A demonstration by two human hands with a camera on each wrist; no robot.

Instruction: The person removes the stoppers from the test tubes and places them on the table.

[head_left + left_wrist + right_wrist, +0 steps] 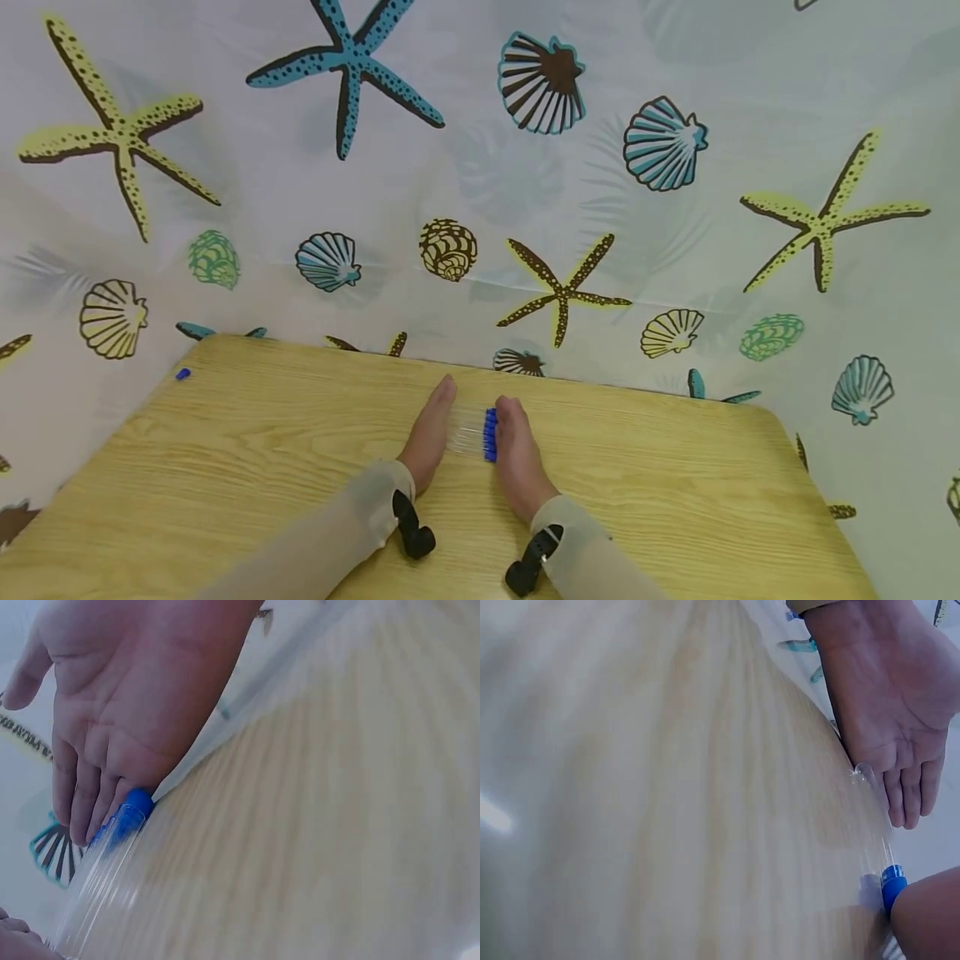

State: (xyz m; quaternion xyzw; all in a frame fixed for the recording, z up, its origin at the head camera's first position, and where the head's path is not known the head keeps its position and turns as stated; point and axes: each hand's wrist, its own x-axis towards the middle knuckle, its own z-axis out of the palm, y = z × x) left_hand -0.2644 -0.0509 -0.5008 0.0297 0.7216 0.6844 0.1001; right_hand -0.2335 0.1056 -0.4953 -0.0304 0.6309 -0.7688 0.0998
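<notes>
Several clear test tubes (467, 434) with blue caps (490, 435) lie side by side in a row on the table. At their rounded ends stands my left hand (431, 435), on edge with straight fingers, its palm toward the tubes. My right hand (519, 458) faces it from the cap side, fingers extended, right at the caps. From the left wrist, the open right palm (142, 697) shows behind the nearest blue cap (133, 808). The right wrist view shows the left palm (896, 705) beside a tube's rounded end (863, 771).
A small blue piece (183, 374) lies alone near the table's far left corner. The wooden table (675, 467) ends at a hanging cloth (420, 175) printed with starfish and shells, which rises behind it and at both sides.
</notes>
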